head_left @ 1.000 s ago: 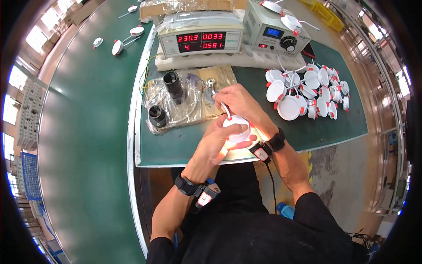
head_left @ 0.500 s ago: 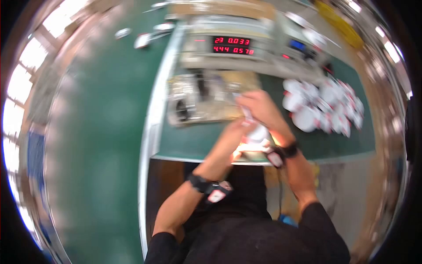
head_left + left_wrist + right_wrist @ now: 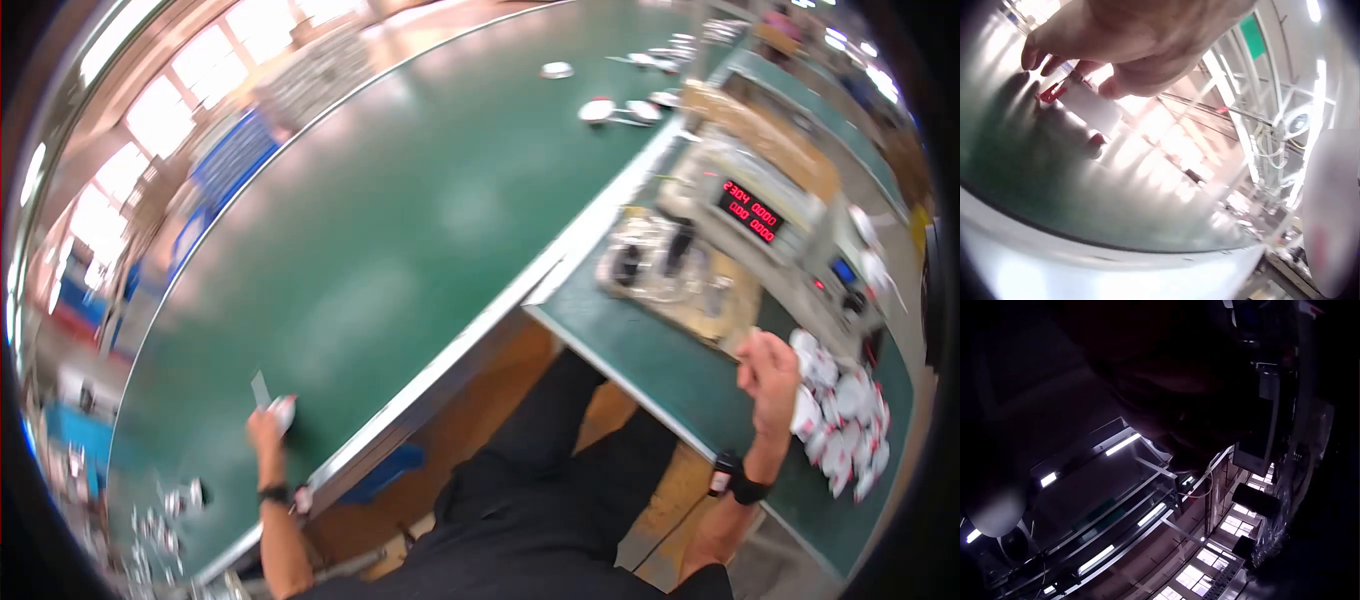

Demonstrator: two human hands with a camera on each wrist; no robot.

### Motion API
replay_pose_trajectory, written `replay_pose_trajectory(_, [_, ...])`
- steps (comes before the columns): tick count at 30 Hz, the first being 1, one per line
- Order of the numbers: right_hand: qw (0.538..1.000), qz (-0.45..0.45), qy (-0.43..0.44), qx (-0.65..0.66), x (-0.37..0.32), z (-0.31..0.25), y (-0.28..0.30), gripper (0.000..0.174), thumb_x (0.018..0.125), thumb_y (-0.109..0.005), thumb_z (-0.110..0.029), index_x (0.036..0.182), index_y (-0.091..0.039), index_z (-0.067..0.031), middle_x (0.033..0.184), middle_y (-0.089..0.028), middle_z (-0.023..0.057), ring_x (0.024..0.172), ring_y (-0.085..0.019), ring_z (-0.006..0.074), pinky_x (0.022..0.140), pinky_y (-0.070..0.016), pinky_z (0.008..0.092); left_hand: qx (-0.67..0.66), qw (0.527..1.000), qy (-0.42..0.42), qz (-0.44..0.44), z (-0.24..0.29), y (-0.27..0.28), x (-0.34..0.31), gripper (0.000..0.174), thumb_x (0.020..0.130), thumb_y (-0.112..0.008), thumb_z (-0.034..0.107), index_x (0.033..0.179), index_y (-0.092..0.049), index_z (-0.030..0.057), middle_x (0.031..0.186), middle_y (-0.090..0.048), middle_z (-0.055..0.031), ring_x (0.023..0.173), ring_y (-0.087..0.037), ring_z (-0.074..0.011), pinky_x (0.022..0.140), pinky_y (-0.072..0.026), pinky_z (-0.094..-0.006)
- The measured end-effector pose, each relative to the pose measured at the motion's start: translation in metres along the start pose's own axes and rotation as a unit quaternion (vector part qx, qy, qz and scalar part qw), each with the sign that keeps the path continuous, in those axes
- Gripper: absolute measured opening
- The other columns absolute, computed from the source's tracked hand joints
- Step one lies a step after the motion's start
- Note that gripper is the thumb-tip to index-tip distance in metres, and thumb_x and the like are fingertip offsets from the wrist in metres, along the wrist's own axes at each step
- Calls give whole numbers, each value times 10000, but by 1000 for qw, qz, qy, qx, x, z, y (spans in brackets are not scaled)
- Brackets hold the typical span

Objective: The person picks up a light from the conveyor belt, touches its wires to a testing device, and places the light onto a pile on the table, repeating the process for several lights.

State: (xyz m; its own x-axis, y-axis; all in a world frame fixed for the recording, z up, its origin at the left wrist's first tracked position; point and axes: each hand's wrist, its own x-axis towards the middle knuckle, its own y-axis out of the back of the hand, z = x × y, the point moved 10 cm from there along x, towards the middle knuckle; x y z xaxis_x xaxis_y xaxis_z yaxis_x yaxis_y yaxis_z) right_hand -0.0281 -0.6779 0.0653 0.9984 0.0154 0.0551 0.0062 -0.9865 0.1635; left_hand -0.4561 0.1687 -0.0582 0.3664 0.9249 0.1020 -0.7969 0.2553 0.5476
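At the lower left of the head view, my left hand (image 3: 265,432) grips a white round lamp (image 3: 284,413) by its side over the green table, a pale strip sticking up beside it. The left wrist view shows my fingers (image 3: 1116,44) around the lamp's white body (image 3: 1090,106), with red clips at its ends. Away to the right, my right hand (image 3: 770,380) hangs above the smaller table, fingers loosely curled, with no object visible in it. It is beside a pile of white lamps (image 3: 850,410). The right wrist view is very dark.
A meter with red digits (image 3: 750,211) and a box with a blue display (image 3: 843,270) stand behind a plastic-wrapped board (image 3: 735,310) with black cylinders. More lamps lie at the far edge (image 3: 597,111) and lower left (image 3: 155,530). A gap separates the tables.
The view has swung left. My hands have parted: the left has carried the lamp to the large table, and the right has let go of its cable. The lamp's glow is gone and the meter shows zeros.
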Motion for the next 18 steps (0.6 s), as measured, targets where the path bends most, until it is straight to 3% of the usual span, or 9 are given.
replay_pose_trajectory(1, [999, -9, -18, 30, -7, -6, 4, 306, 1044, -582, -288, 854, -662, -61, 556, -547, -22, 454, -380, 15, 420, -237, 204, 415, 909, -28, 35, -12, 39, 23, 419, 854, -702, 329, 1012, -691, -60, 949, -692, -273, 903, -672, -404, 785, -524, -523])
replay_pose_trajectory(2, [999, -3, -14, 46, -11, -7, 8, 314, 1044, -586, -281, 842, -660, -52, 550, -547, -18, 447, -375, 14, 417, -233, 203, 403, 900, 105, 125, 24, 69, 0, 593, 835, -736, 414, 1161, -658, -75, 1170, -641, -317, 1085, -635, -429, 936, -506, -520])
replay_pose_trajectory(4, [999, 12, -18, 43, -16, -7, 22, 326, 1040, -591, -273, 820, -655, -41, 543, -548, -14, 440, -369, 14, 420, -239, 203, 499, 835, -72, 219, 73, 69, 31, 649, 868, -727, 394, 1280, -598, -90, 1353, -564, -303, 1228, -577, -419, 1064, -449, -497])
replay_pose_trajectory(6, [999, 34, -23, 25, -21, -6, 37, 328, 1037, -593, -262, 810, -652, -34, 539, -545, -13, 439, -371, 15, 421, -244, 206, 320, 928, -191, 26, 153, 10, 69, 613, 910, -705, 338, 1329, -571, -90, 1372, -578, -276, 1246, -586, -386, 1083, -440, -449])
replay_pose_trajectory(8, [998, 56, -21, 4, -37, -17, 49, 323, 1034, -593, -248, 804, -650, -28, 537, -542, -13, 438, -375, 17, 422, -248, 208, 187, 961, -141, -145, 267, -86, 61, 584, 949, -683, 306, 1362, -548, -83, 1334, -622, -236, 1242, -596, -305, 1054, -459, -393])
replay_pose_trajectory(10, [996, 82, -21, -14, -50, -24, 63, 313, 1031, -591, -232, 804, -649, -25, 536, -538, -13, 438, -381, 19, 423, -253, 208, 144, 915, -318, -204, 372, -190, 53, 615, 936, -699, 295, 1402, -522, -66, 1328, -624, -233, 1205, -620, -287, 982, -507, -367])
replay_pose_trajectory(11, [994, 101, -34, -19, -58, -30, 69, 305, 1025, -592, -217, 801, -642, -17, 533, -533, -6, 439, -390, 26, 424, -260, 211, 135, 903, -320, -252, 414, -246, 43, 630, 927, -708, 304, 1424, -515, -31, 1349, -613, -235, 1206, -632, -292, 958, -528, -368])
replay_pose_trajectory(15, [980, 176, -67, -57, -91, -15, 104, 309, 1018, -594, -211, 797, -634, 2, 538, -536, 7, 443, -427, 37, 424, -275, 213, 148, 753, -534, -355, 563, -479, -46, 734, 912, -708, 299, 1535, -390, 76, 1447, -542, -228, 1214, -622, -337, 1032, -495, -433])
replay_pose_trajectory(18, [959, 242, -114, -99, -117, 2, 122, 332, 1024, -591, -245, 786, -608, -14, 533, -509, -9, 434, -422, 33, 421, -262, 207, 192, 636, -677, -316, 629, -635, -120, 808, 861, -691, 202, 1547, -304, 18, 1534, -428, -219, 1420, -405, -396, 1177, -353, -449])
